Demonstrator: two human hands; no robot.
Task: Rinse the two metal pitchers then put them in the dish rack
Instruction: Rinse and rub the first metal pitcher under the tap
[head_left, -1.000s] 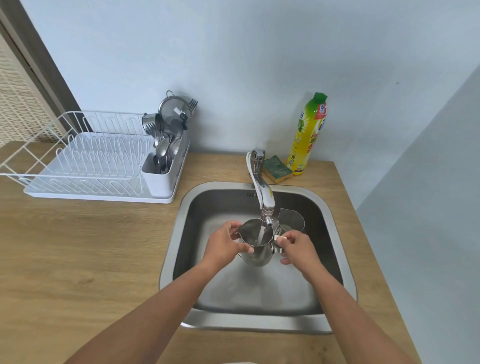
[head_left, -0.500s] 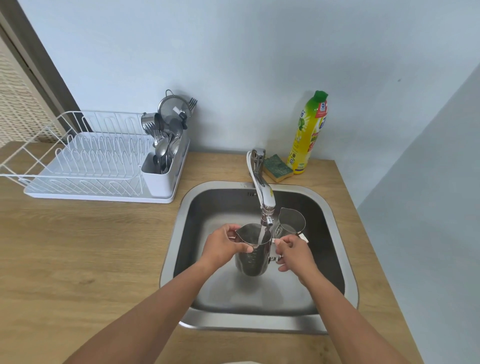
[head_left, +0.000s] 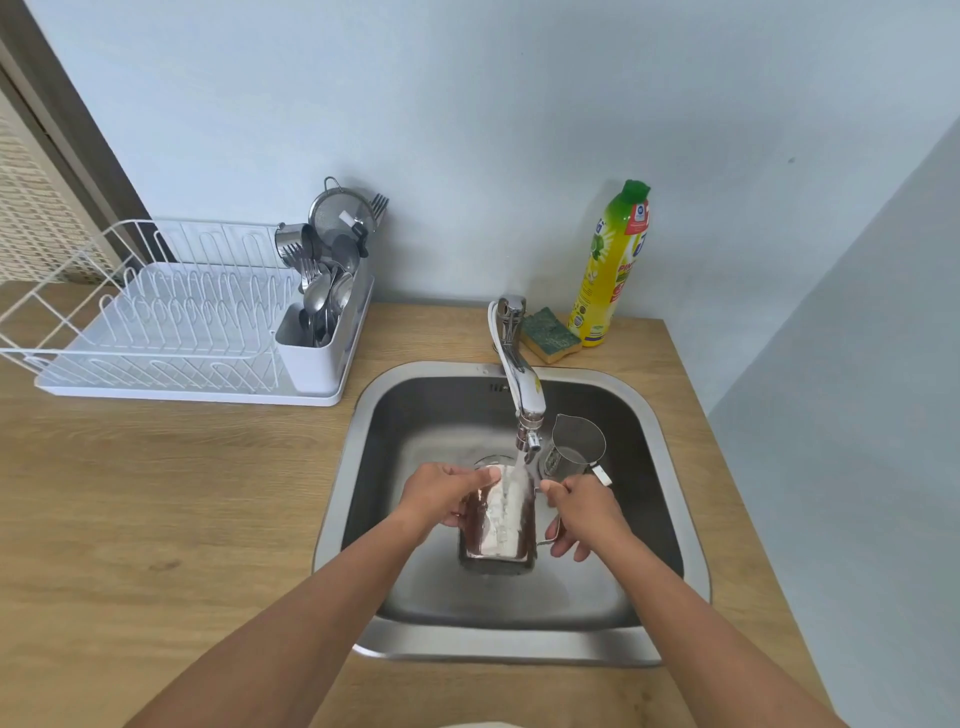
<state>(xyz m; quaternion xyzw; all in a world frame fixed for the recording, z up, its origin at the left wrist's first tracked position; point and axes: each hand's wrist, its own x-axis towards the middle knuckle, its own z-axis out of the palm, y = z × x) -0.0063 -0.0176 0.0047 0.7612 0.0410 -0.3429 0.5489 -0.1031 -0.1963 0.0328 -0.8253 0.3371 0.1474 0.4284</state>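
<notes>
A metal pitcher (head_left: 497, 525) is held tipped over in the steel sink (head_left: 363, 519), its side turned up under the running tap (head_left: 522, 395). Water splashes white along its wall. My left hand (head_left: 441, 496) grips its left side near the rim. My right hand (head_left: 584, 514) holds its handle on the right. A second metal pitcher (head_left: 574, 447) stands upright in the sink just behind my right hand, untouched. The white wire dish rack (head_left: 156, 322) sits on the counter at the left.
A white cutlery caddy (head_left: 317, 338) full of spoons, forks and a strainer stands at the rack's right end. A green-yellow sponge (head_left: 549, 335) and a yellow dish soap bottle (head_left: 610, 265) sit behind the sink. Wooden counter (head_left: 156, 493) surrounds the sink.
The pitcher was upright, filling under the stream. Both hands have tipped it over and lowered it, so water now runs over its outside wall.
</notes>
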